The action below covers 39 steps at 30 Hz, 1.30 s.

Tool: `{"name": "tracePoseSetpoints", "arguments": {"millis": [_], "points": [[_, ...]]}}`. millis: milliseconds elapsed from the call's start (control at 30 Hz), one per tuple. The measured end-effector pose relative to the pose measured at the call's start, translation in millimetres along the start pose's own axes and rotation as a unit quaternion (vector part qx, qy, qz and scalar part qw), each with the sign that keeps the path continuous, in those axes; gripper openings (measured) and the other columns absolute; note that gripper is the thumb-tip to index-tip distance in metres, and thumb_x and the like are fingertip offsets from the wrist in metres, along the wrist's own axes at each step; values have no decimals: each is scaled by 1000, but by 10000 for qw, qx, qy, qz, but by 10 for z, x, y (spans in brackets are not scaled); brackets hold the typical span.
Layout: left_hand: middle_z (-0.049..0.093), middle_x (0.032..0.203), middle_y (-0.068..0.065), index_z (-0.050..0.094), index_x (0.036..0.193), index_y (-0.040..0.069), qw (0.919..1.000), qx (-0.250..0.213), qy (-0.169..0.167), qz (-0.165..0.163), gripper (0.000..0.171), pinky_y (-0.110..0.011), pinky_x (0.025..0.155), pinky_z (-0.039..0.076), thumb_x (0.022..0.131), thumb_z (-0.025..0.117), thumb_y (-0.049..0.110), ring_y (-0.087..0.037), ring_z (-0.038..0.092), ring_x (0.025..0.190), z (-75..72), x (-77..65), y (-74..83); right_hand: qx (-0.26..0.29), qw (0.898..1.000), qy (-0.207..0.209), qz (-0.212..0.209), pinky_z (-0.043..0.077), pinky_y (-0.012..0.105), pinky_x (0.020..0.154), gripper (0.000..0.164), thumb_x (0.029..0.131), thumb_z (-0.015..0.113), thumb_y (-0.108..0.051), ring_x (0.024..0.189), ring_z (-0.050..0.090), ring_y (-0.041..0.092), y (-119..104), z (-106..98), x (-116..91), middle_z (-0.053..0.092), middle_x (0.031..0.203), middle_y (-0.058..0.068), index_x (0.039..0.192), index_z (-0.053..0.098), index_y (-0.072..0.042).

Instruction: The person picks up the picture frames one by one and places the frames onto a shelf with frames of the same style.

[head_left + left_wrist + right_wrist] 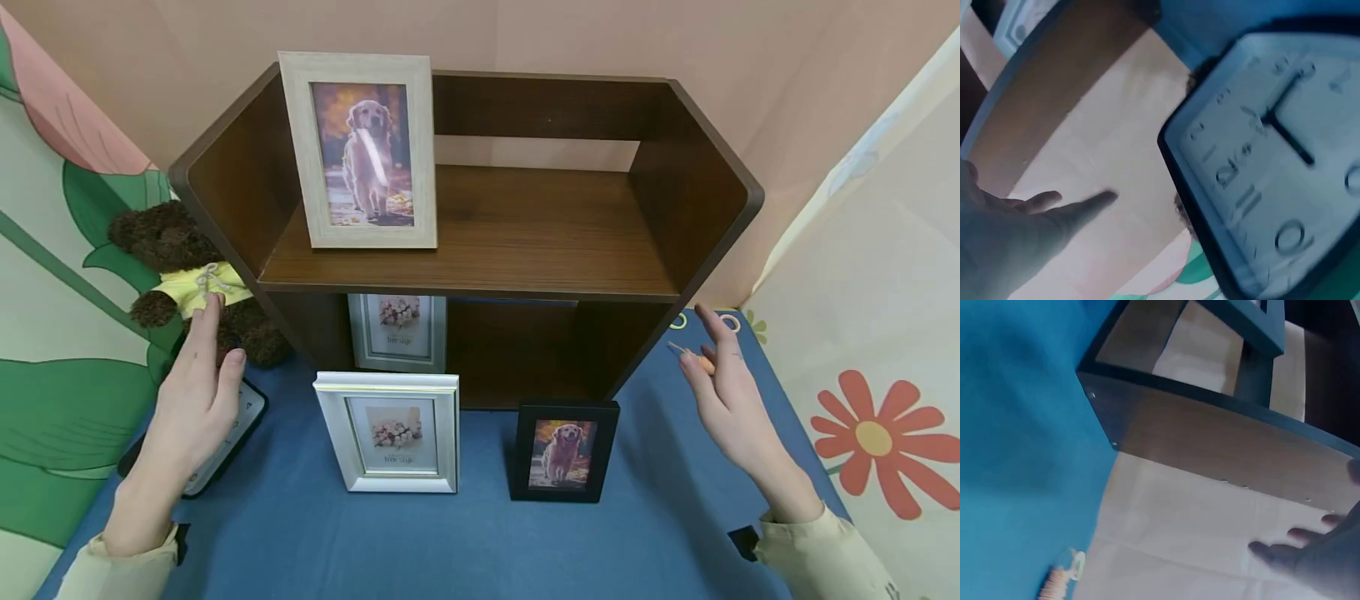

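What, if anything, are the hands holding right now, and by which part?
Nothing is held: the left hand and the right hand are both empty.

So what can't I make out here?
- Head view: much of the clock, behind the left hand.
- Head view: top of the lower-shelf frame, behind the upper shelf.
- Head view: part of the orange thing, behind the right hand.
- Right wrist view: ridged thing, blurred, cut by bottom edge.

Dark brown wood-grained shelf, cream frame, white frame, black frame, blue tabletop, brown bear, yellow top
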<state>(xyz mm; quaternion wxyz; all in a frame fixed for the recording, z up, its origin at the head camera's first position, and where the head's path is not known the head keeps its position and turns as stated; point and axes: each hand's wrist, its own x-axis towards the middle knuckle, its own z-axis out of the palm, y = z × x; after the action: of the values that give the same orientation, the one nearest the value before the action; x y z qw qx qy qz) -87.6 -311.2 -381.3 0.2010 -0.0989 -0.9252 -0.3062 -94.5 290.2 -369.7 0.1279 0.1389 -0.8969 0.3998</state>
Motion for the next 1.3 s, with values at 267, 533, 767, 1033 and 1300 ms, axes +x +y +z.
{"name": "tracePoseSetpoints", "arguments": {"millis": [267,533,767,1033,1300], "points": [[20,176,-17,12,174,14,9979,-641,120,-33,61,-56,125,20,119,38,27,-49,26,156,147,5,82,1042,9939,-360,-8,36,9,108,70,113,47,-3,153,34,10,-33,94,-240,26,172,13,172,16,-21],[24,175,-12,13,174,15,9943,-1022,296,-103,63,-43,128,20,118,41,25,-44,28,156,342,-23,137,1687,9843,-508,111,40,13,108,68,112,43,5,149,40,8,-54,362,-537,31,169,14,171,19,-19],[26,174,-16,13,174,21,9907,-1290,307,-306,64,-37,126,26,118,44,25,-45,33,154,421,-1,224,2047,9753,-823,-33,42,18,111,80,108,49,13,150,41,8,54,589,-701,28,171,15,172,12,-17],[30,173,-13,19,173,20,9855,-1618,434,-258,62,-12,113,30,117,44,17,-46,36,152,520,54,294,1870,9759,-1105,-229,46,19,106,95,99,66,16,141,46,-3,170,800,-825,25,171,17,172,11,-11],[40,167,-18,28,171,16,9831,-1755,445,-289,57,-56,122,31,117,44,16,-43,36,153,604,71,328,1545,9810,-1064,-488,54,25,101,98,91,72,22,135,53,-1,261,929,-884,34,166,-9,170,21,-7]]}}
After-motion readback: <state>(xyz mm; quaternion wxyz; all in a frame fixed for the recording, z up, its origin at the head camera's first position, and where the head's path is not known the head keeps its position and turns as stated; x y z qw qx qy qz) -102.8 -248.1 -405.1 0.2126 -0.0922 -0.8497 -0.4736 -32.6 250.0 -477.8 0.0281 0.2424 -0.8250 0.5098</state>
